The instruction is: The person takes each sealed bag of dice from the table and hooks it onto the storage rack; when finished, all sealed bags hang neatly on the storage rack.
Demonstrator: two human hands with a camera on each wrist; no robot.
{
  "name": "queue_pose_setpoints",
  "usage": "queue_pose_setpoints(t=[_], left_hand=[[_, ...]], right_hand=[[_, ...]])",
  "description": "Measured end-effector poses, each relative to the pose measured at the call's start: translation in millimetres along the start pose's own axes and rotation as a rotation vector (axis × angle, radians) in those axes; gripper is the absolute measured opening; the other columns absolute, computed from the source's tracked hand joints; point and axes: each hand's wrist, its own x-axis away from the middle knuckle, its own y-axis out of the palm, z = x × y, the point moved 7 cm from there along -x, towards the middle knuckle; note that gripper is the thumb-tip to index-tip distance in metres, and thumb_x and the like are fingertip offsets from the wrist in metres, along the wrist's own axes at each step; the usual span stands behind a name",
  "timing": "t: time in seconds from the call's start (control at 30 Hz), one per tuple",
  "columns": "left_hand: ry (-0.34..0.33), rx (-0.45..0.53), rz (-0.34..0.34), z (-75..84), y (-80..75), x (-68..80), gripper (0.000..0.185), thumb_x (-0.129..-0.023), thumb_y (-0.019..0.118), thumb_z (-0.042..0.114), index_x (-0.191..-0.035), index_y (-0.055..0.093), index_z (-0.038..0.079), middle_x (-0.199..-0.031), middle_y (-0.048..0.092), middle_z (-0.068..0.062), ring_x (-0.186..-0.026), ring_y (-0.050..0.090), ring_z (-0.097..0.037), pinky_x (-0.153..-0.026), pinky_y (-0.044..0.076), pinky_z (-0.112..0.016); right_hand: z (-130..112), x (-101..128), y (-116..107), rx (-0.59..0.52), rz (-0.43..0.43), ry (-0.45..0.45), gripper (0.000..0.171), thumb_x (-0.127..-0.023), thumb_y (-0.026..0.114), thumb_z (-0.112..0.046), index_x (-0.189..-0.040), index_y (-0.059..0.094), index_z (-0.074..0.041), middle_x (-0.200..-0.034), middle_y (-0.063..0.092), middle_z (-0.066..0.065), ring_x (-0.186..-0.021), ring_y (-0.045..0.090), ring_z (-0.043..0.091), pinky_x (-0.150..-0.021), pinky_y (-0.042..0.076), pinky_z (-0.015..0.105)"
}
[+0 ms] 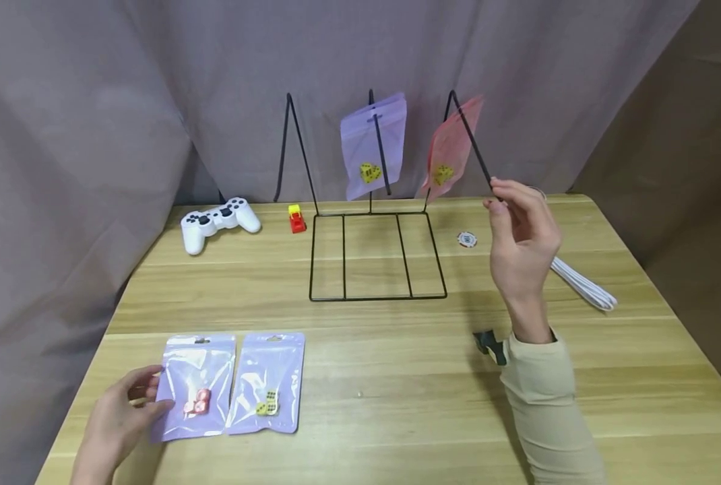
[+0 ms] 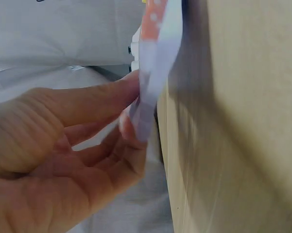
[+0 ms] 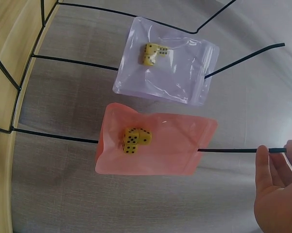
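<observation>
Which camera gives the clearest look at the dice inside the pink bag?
The right wrist view: the pink bag hangs close and flat-on, its yellow dice showing dots. The head view shows it small and blurred; the left wrist view misses it.

Purple pouch (image 1: 195, 385) with pink dice, flat at table edge, pink pouch (image 1: 448, 149) hanging on rack prong

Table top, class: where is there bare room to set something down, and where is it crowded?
Bare wood lies between the wire rack and the two purple pouches, and along the front right beside the right hand sleeve. Crowded: the back left edge with game controller and red toy.
</observation>
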Motion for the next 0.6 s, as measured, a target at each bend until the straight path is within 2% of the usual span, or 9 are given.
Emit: queue_pose_setpoints(t=[0.07,0.13,0.23,0.33,0.47,0.6], left_hand=[[0.015,0.009,0.050,0.8,-3.0,1.1,0.051,-0.066,0.081,-0.007,-0.112,0.061,-0.010,-0.091,0.067,-0.020,-0.075,0.057,0.001,-0.062,0.051,-0.009],[-0.004,0.028,0.047,-1.1,-3.5,1.9,0.048,-0.068,0.080,-0.006,-0.112,0.061,-0.011,-0.093,0.067,-0.023,-0.074,0.058,0.003,-0.061,0.050,-0.007],[-0.038,0.023,-0.037,-3.8,0.5,1.2,0.054,-0.070,0.082,0.003,-0.116,0.058,-0.010,-0.100,0.065,-0.025,-0.081,0.065,-0.015,-0.065,0.053,-0.013],[-0.043,0.007,-0.149,-4.4,7.9,-0.1,0.066,-0.069,0.085,0.015,-0.122,0.053,-0.009,-0.108,0.062,-0.028,-0.092,0.065,-0.035,-0.074,0.057,-0.030],[-0.044,0.018,-0.222,-5.3,14.9,-0.5,0.073,-0.067,0.085,0.017,-0.125,0.050,-0.008,-0.115,0.058,-0.032,-0.100,0.060,-0.043,-0.083,0.053,-0.049],[-0.068,0.020,-0.229,-8.9,15.5,0.7,0.069,-0.066,0.085,0.012,-0.123,0.051,-0.009,-0.114,0.057,-0.032,-0.099,0.060,-0.043,-0.081,0.053,-0.050]], right_hand=[[2.2,0.7,0.2,0.003,-0.004,0.003,0.014,-0.085,0.057,0.018,-0.098,0.061,0.018,-0.105,0.061,0.027,-0.091,0.061,0.028,-0.083,0.055,0.035],[3.5,1.2,0.7,0.006,-0.009,0.005,0.015,-0.084,0.056,0.020,-0.098,0.061,0.018,-0.105,0.061,0.027,-0.091,0.061,0.028,-0.083,0.055,0.035],[3.5,1.2,1.2,0.014,-0.007,0.008,0.016,-0.084,0.055,0.020,-0.099,0.061,0.017,-0.106,0.061,0.027,-0.090,0.061,0.027,-0.083,0.055,0.034],[0.9,0.9,0.6,0.034,0.005,0.010,0.015,-0.086,0.056,0.018,-0.099,0.061,0.017,-0.106,0.061,0.026,-0.089,0.062,0.026,-0.083,0.055,0.032],[-4.5,0.2,1.2,0.045,0.015,0.016,0.014,-0.086,0.055,0.018,-0.098,0.061,0.017,-0.106,0.061,0.026,-0.089,0.062,0.026,-0.083,0.055,0.032],[-9.0,0.0,5.4,0.041,0.010,0.022,0.014,-0.085,0.055,0.020,-0.098,0.061,0.018,-0.105,0.061,0.026,-0.089,0.062,0.026,-0.083,0.055,0.033]])
